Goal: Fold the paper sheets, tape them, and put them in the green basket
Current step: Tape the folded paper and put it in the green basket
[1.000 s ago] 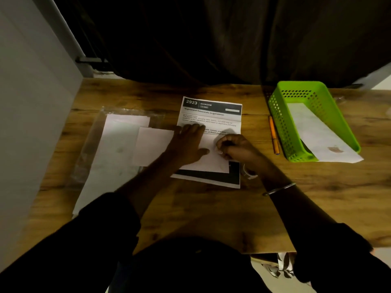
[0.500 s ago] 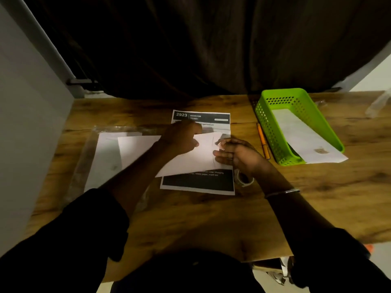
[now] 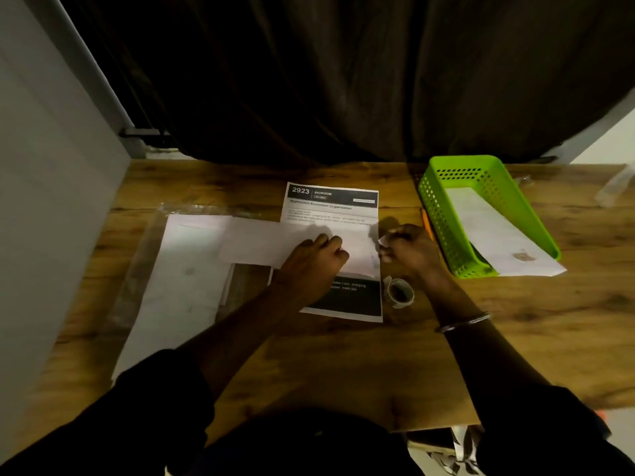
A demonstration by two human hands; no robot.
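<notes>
The left hand (image 3: 314, 261) lies knuckles-up on a folded white sheet (image 3: 271, 243), its fingers curled together and pressing the paper flat against the wooden surface (image 3: 343, 365). The folded sheet stretches crosswise over a printed page (image 3: 331, 204) headed "2923 BEDROOM", whose dark lower band shows below the hand. The right hand (image 3: 410, 250) sits just beside the sheet's right end, fingers pinched on a small pale scrap (image 3: 382, 241), perhaps a piece of tape, though blur makes that hard to confirm. A tape roll (image 3: 400, 293) stands near the right wrist, at the printed page's right edge. A thin metal bangle (image 3: 464, 322) circles the right forearm.

To the left, more white sheets (image 3: 185, 269) rest on a clear plastic sleeve (image 3: 144, 255). To the right, the green basket (image 3: 443, 214) holds one folded paper (image 3: 494, 235) that juts out over its near end onto the surface. An orange pencil (image 3: 426, 223) lies between the printed page and the basket, partly hidden by the right hand. A dark curtain (image 3: 343, 80) hangs behind the surface.
</notes>
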